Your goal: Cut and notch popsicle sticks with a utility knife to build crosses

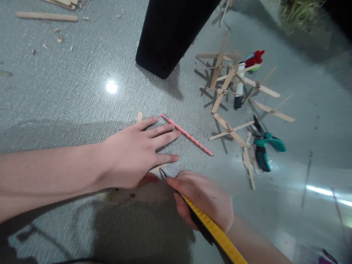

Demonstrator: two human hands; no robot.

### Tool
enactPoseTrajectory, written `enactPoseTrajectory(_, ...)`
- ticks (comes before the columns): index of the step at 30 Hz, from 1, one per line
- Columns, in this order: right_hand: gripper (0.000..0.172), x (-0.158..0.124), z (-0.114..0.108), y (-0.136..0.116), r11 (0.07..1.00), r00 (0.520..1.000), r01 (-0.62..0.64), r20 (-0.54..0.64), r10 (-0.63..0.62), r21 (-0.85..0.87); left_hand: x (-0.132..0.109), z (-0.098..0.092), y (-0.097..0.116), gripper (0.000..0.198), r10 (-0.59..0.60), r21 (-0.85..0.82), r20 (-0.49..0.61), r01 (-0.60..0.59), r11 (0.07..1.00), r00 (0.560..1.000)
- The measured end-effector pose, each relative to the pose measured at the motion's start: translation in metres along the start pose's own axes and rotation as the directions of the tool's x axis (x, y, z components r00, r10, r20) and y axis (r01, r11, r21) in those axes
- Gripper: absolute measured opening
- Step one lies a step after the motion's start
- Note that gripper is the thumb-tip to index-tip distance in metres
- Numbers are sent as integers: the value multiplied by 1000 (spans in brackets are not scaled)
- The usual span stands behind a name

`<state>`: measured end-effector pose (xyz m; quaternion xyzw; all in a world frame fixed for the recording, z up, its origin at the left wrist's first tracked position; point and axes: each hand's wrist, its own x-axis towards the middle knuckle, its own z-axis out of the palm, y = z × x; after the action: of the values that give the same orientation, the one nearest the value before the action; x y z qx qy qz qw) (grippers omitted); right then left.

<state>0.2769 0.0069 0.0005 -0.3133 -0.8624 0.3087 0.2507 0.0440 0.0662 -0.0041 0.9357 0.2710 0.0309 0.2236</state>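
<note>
At the far left, a few flat, pale wooden craft sticks (pixel 64 3) are lying together at the upper edge of the grey, finely textured table (pixel 77 95), and a single flat, round-ended wooden stick (pixel 46 16) is lying just below them. Small, pale wood chips (pixel 59 39) are scattering the surface beneath.

The left grip (pixel 134 150), a bare hand, is resting palm down with its fingers spreading apart. A pale, rounded wooden stick end (pixel 139 116) is showing just above it, and a narrow, pale wooden strip (pixel 156 169) is peeking out between forefinger and thumb; the hand is hiding whether they are forming one piece. A tall, black, tapering object (pixel 176 33) is standing out at the top. A slim pink pencil with a pink eraser (pixel 189 136) is lying aslant near the left fingertips.

The right grip (pixel 206 200) is clamping a long, yellow-and-black cutter with a narrow, dark pointed tip (pixel 211 227), and that tip is pointing at the pale strip; whether it is touching, I cannot tell.

Farther right, crossed pale wooden stick constructions (pixel 225 88) are clustering around a white marker with a black end (pixel 239 88). Below, teal-and-black-handled pliers (pixel 264 146) are lying beside more sticks. A tuft of dry, greenish grass-like strands (pixel 301 13) is sitting at the upper right.
</note>
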Motion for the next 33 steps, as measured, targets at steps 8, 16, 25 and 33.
enactPoseTrajectory(8,40,-2,-2,-1,999,999,-43,-4,43,14,0,-2,1,60,-19,2,-10,19,1000,1000)
enactPoseTrajectory(16,45,-3,-2,2,997,1000,-26,9,25,75,0,-4,1,57,-34,-11,1,34,999,999)
enactPoseTrajectory(25,43,-3,-1,3,999,999,7,-45,-5,33,0,-3,1,67,-25,-5,31,25,1000,999)
enactPoseTrajectory(33,49,-1,1,2,996,1000,-26,-13,27,91,0,1,0,62,-5,-13,-33,5,1000,999)
